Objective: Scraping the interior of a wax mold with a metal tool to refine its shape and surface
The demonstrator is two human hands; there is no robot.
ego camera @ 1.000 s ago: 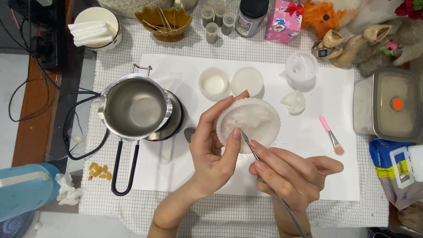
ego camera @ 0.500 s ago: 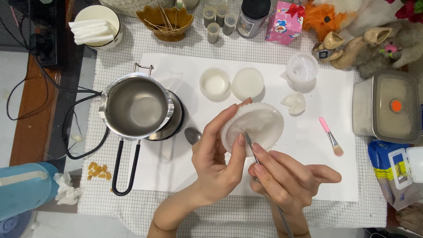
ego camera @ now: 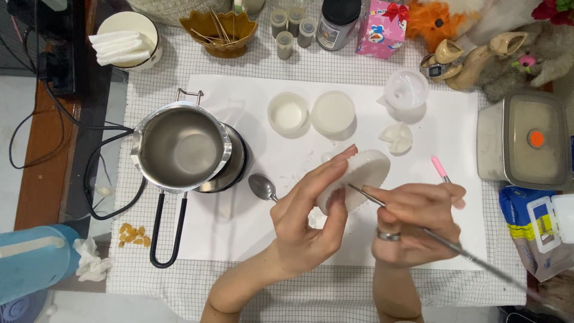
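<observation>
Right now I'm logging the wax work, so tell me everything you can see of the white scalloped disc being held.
The white scalloped wax-like disc is round, matte, with a ridged rim. It is tilted on edge above the white paper sheet, gripped by the left hand. The thin metal tool in the right hand touches its lower edge.

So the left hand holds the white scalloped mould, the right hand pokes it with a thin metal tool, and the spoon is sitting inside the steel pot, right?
Not quite: the spoon lies on the white paper beside the steel pot, not inside it, as the head view shows. The rest holds: left hand holds the white scalloped mould, right hand works the thin metal tool.
</observation>
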